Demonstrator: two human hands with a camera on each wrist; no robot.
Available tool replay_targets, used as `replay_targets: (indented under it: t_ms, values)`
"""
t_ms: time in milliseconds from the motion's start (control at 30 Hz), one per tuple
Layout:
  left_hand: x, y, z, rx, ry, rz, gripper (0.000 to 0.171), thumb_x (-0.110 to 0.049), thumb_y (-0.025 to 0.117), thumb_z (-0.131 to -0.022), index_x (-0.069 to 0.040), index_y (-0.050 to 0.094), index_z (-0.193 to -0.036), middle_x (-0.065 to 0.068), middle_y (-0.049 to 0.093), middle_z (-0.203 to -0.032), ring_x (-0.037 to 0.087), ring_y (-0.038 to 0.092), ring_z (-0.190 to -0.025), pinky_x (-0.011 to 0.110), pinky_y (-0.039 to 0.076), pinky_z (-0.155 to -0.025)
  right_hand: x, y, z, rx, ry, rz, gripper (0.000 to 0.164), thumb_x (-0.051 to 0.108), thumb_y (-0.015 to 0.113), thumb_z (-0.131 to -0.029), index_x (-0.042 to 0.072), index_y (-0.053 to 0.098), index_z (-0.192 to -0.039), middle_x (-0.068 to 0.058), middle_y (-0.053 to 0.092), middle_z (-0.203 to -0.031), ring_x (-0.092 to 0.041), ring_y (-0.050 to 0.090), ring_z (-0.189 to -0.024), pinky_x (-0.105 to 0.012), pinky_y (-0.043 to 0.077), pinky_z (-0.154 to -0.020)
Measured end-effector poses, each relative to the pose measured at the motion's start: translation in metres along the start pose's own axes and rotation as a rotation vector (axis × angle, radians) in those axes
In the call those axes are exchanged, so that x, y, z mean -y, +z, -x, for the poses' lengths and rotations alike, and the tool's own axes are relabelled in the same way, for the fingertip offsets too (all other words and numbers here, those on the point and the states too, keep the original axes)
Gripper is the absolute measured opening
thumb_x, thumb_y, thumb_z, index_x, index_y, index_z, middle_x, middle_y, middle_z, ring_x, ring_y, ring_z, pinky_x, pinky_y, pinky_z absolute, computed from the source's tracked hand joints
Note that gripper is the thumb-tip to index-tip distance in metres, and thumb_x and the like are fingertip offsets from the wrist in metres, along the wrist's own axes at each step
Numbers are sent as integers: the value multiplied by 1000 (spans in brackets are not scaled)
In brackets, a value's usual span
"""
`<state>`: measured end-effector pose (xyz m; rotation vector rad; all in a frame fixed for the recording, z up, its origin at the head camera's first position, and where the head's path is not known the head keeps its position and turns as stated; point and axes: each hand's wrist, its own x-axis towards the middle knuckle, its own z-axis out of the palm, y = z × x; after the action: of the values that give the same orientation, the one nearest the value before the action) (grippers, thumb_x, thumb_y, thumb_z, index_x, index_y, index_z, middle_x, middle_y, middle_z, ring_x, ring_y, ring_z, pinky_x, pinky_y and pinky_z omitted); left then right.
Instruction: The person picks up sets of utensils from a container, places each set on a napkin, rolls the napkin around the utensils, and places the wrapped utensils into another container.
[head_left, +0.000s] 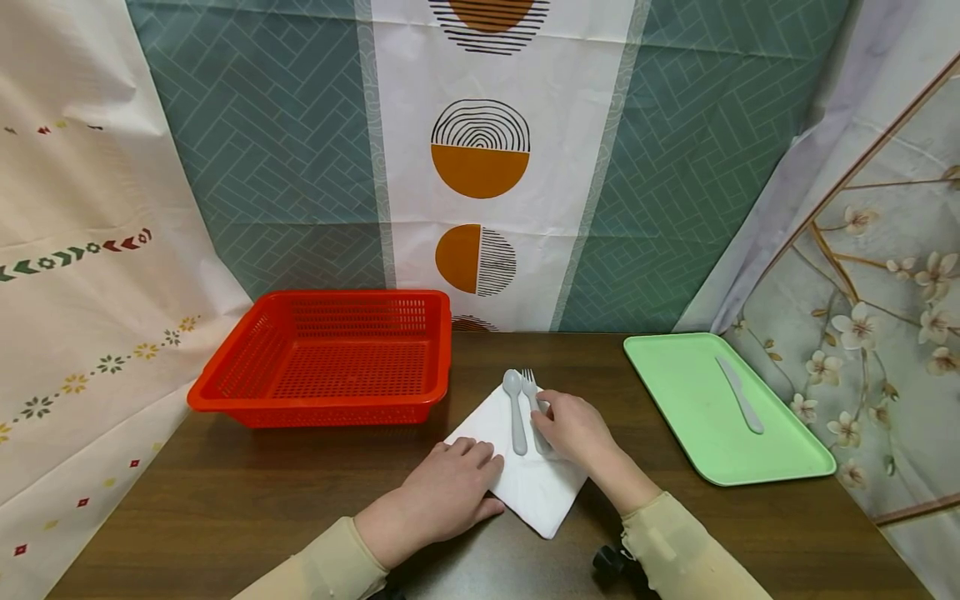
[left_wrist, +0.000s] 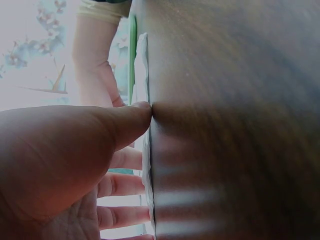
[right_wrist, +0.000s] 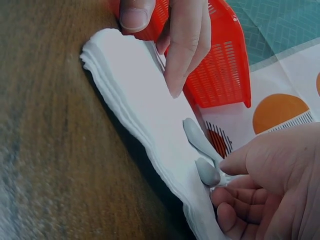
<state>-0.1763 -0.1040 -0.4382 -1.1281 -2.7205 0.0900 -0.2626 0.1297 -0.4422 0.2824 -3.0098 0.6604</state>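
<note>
A folded white napkin lies on the table, turned cornerwise. On it rest a grey plastic spoon and, just to its right, a grey plastic fork. My right hand pinches the fork by its handle between thumb and fingers; in the right wrist view the end of the fork handle sticks out beside the thumb. At the napkin's left edge rests my left hand, fingers extended and relaxed. The left wrist view has its thumb and fingertips right at the napkin's edge.
A red perforated basket stands at the back left. To the right lies a light green tray holding a grey plastic knife. Patterned cloths hang behind and beside the wooden table.
</note>
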Motion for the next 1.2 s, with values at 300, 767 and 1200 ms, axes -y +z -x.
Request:
replay_targets:
  t_ms: [300,767,1200]
  values:
    - [0,-1,0,7,-1,0,52,-55,78,-100,-15,71,-132,1,67,-126,27,65,-116,45,57,-89,1,1,0,-1,-3,10,38,18,76,-103,2,73,-138,-1,68,-85,-18,59,-76,-39,53,-73]
    - [0,1,0,28,-9,-3,52,-54,75,-102,-14,71,-137,2,68,-129,27,65,-118,45,57,-93,2,2,2,0,-12,9,38,18,77,-103,2,73,-137,-2,72,-88,-18,62,-78,-41,56,-76]
    - [0,2,0,28,-10,-3,53,-55,76,-102,-15,71,-136,1,67,-129,26,65,-118,44,57,-93,2,-2,6,-9,-20,26,37,19,75,-104,1,73,-137,-2,71,-87,-18,62,-78,-43,56,-78]
